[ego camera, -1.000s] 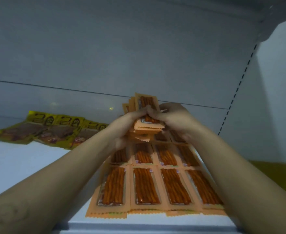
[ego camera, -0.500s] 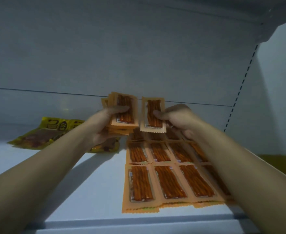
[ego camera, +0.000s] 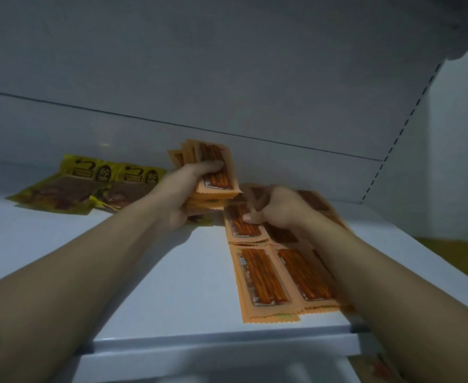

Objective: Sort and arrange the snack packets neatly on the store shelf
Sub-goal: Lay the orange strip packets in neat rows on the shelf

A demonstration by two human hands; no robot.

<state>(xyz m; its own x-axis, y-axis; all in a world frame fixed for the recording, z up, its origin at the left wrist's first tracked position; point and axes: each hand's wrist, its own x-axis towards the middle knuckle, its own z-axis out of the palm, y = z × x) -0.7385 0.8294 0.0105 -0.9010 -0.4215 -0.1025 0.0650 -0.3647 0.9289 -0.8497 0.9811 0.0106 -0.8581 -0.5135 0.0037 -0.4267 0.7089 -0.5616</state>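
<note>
White shelf, orange packets, yellow packets, lettering blurred.

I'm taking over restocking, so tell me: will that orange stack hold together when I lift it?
Probably only loosely: the stack in the left hand fans out at its top. It is likely light, since one hand holds it all. Its packets look thin and smooth, so they may slide apart under a push.

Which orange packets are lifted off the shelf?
The fanned stack in the left hand, held above the shelf; the rest lie flat in rows, the right hand holding one packet there.
</note>
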